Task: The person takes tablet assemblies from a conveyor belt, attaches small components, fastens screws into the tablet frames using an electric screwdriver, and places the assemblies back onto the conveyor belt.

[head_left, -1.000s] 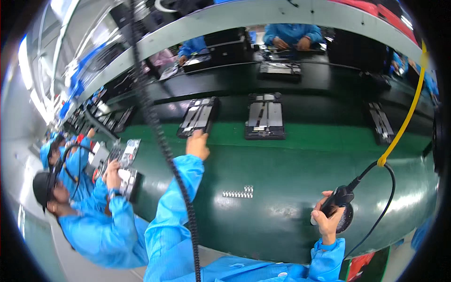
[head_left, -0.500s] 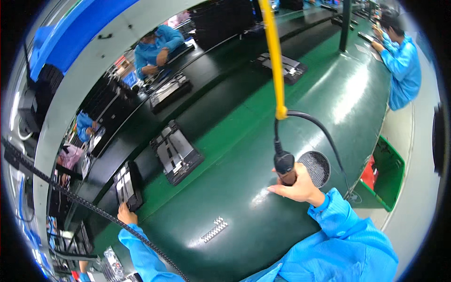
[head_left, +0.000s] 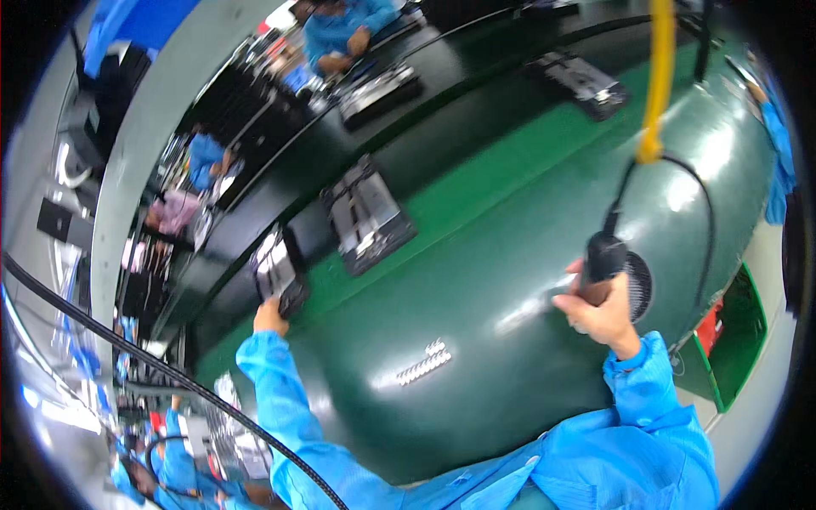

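At the left, my left hand (head_left: pixel 270 316) is closed on the near end of a flat black electronic unit (head_left: pixel 279 270) with silvery parts inside. That unit lies at the border of the green bench (head_left: pixel 484 408) and the dark strip beyond it. My right hand (head_left: pixel 610 319) wraps round the dark body of an electric screwdriver (head_left: pixel 605 255), held upright over the bench. Its black cable leaves the top toward a yellow hanging line (head_left: pixel 656 93). The tool's tip is hidden behind my hand. Right beside that hand, a round dark dish (head_left: pixel 639 285) is partly covered.
More flat units lie beyond, one nearby (head_left: pixel 367 219) and one farther right (head_left: pixel 582 83). A short black-and-white strip (head_left: pixel 425 365) is on the bench. A green bin (head_left: pixel 750 340) stands off the right edge. A black braided cable (head_left: pixel 170 382) crosses the lower left. Co-workers sit around.
The view has swung, so the bench and units appear shifted right and upward. My left hand still grips the unit's near end, and my right hand still holds the screwdriver.
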Motion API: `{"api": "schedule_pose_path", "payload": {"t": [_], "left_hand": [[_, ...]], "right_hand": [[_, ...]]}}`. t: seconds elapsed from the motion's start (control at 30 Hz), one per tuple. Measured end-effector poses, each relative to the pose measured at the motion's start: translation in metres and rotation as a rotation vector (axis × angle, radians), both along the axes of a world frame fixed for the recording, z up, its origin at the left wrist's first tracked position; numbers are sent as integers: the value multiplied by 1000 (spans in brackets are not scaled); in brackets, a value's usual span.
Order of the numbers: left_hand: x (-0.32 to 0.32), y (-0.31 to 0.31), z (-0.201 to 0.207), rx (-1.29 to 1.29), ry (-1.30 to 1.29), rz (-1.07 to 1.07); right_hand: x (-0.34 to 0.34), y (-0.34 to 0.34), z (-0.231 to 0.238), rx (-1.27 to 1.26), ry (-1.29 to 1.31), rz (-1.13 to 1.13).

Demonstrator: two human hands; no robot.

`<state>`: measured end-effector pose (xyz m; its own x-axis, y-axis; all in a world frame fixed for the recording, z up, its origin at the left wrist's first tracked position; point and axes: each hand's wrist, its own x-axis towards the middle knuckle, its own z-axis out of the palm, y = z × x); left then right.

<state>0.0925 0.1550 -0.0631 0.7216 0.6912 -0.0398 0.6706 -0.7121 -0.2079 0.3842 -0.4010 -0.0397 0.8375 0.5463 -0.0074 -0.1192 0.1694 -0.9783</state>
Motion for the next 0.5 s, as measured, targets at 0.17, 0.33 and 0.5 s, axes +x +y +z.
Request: {"api": "schedule_pose_path", "payload": {"t": [0.17, 0.33, 0.5], "left_hand": [[6, -2, -20, 145, -12, 82], [-10, 6, -20, 234, -189, 83], [15, -14, 11, 524, -342, 163]], "right_hand": [[5, 10, -2, 26, -77, 4], [12, 11, -8, -29, -157, 110], [14, 6, 0, 18, -219, 123]]}}
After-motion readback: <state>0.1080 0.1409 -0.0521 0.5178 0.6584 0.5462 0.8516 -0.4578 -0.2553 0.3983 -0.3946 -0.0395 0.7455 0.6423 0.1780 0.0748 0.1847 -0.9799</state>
